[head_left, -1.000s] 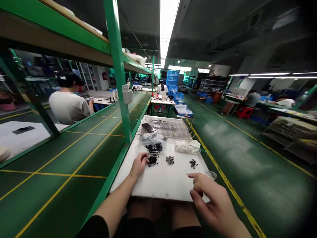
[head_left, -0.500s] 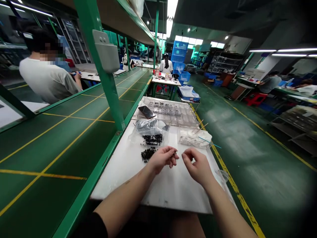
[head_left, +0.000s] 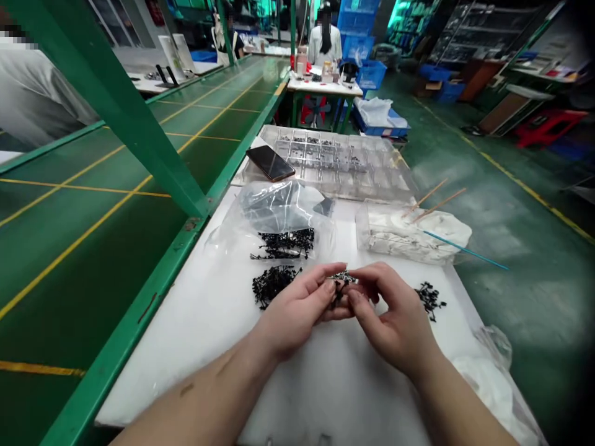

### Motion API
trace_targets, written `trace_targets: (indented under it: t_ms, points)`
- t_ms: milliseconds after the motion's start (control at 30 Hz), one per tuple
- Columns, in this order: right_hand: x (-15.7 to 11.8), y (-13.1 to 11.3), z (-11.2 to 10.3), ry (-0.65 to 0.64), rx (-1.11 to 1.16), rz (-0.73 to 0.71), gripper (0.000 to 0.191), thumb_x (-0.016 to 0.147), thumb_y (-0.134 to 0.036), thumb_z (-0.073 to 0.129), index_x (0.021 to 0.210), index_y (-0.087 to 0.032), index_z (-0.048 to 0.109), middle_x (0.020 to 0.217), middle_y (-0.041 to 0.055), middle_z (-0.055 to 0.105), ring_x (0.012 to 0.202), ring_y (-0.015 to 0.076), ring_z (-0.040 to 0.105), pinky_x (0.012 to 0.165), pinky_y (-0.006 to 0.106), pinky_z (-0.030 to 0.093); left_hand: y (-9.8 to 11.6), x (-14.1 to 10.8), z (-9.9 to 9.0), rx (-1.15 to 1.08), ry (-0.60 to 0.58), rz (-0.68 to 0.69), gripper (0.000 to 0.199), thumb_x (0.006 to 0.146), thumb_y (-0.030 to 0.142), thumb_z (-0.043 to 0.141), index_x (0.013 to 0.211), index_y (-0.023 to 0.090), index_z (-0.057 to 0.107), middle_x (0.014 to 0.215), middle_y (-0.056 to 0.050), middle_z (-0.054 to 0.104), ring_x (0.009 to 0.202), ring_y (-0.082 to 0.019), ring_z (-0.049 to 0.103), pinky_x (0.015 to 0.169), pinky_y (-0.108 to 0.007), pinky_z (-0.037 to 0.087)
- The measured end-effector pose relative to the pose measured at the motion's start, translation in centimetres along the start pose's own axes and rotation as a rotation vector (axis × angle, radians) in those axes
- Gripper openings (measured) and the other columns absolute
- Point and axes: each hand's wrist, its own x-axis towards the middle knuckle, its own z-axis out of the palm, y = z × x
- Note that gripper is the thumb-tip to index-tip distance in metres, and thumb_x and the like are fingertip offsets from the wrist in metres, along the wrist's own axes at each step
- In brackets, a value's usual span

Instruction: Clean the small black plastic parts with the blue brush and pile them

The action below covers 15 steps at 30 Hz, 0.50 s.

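Note:
My left hand (head_left: 302, 303) is closed on a small black part (head_left: 341, 287), its fingers curled beneath it. From the right, my right hand (head_left: 388, 310) meets it with thumb and index finger pinched at the same part; the fingertips of both hands nearly touch. Just left of my left hand lies a heap of black parts (head_left: 274, 286) on the white tabletop (head_left: 204, 310). Behind it, more black parts show in a clear plastic bag (head_left: 279, 207). A smaller black pile (head_left: 430, 300) sits to the right of my right hand.
A clear box with white cloth (head_left: 404, 232) and thin sticks stands at the right. Farther back are a compartment tray (head_left: 334, 161) and a phone (head_left: 270, 163). A green post (head_left: 116, 111) and belt (head_left: 93, 217) run along the left. People are at tables beyond.
The view has moved closer and tilted down. My hands have come together around the black part. The small pile at the right now shows; my right hand was in front of that area before.

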Motion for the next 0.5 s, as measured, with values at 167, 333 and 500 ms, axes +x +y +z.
trace_targets:
  t_ms: [167, 333, 500]
  points:
    - [0.1, -0.3, 0.1, -0.023, 0.043, 0.019, 0.01, 0.098, -0.017, 0.066, 0.104, -0.023, 0.072, 0.098, 0.0052, 0.065, 0.076, 0.0146, 0.062, 0.063, 0.027, 0.053, -0.3, -0.1, -0.1, 0.027, -0.034, -0.023, 0.047, 0.094, 0.04, 0.087, 0.134, 0.018, 0.072, 0.117, -0.012, 0.081, 0.111, -0.026, 0.079, 0.103, -0.041, 0.061]
    - [0.1, -0.3, -0.7, 0.012, 0.071, -0.041, 0.014, 0.098, -0.017, 0.068, 0.105, -0.025, 0.075, 0.097, 0.006, 0.067, 0.084, 0.0183, 0.067, 0.071, 0.032, 0.058, 0.4, 0.1, -0.1, 0.022, 0.003, -0.01, 0.037, 0.093, 0.038, 0.087, 0.12, 0.015, 0.077, 0.105, -0.01, 0.079, 0.098, -0.022, 0.078, 0.093, -0.039, 0.065]
    - [0.0, -0.1, -1.5, 0.033, 0.076, -0.087, 0.016, 0.097, -0.016, 0.071, 0.108, -0.026, 0.075, 0.098, 0.0058, 0.067, 0.089, 0.019, 0.068, 0.076, 0.033, 0.059, 1.0, 0.0, -0.1, 0.094, 0.022, 0.0, 0.032, 0.09, 0.041, 0.088, 0.103, 0.015, 0.074, 0.087, -0.004, 0.069, 0.068, -0.011, 0.062, 0.057, -0.022, 0.049]
